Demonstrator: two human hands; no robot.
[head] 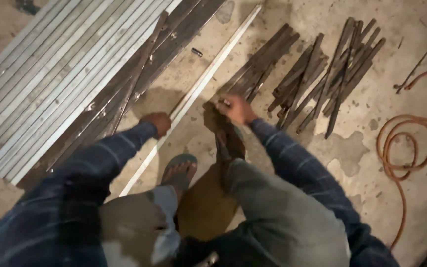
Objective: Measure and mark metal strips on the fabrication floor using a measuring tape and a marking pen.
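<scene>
A long pale metal strip (193,94) lies slantwise on the concrete floor (371,148), running from near the left foot up toward the top of the view, between a bed of pale slats (50,74) on the left and bundles of short dark bars (317,74) on the right. The left hand (156,122) rests on the strip about midway along, fingers curled down over it — closed on it or merely pressing, I cannot tell which. The right hand (235,110) hovers just beside the near end of the nearest dark bundle (260,64), its grip closed on a small light-coloured object (225,102), too blurred to name. To do this well, the left hand should keep the strip pinned flat so it cannot swing, while the right brings its object down squarely beside it. Both arms reach forward and down from a low squat, sleeves in dark plaid, elbows bent outward; the left forearm angles in from the lower left, the right one from the lower right. A sandalled foot (180,170) sits just below the strip, and an orange hose (406,148) coils well apart at the right — clear of the work.
</scene>
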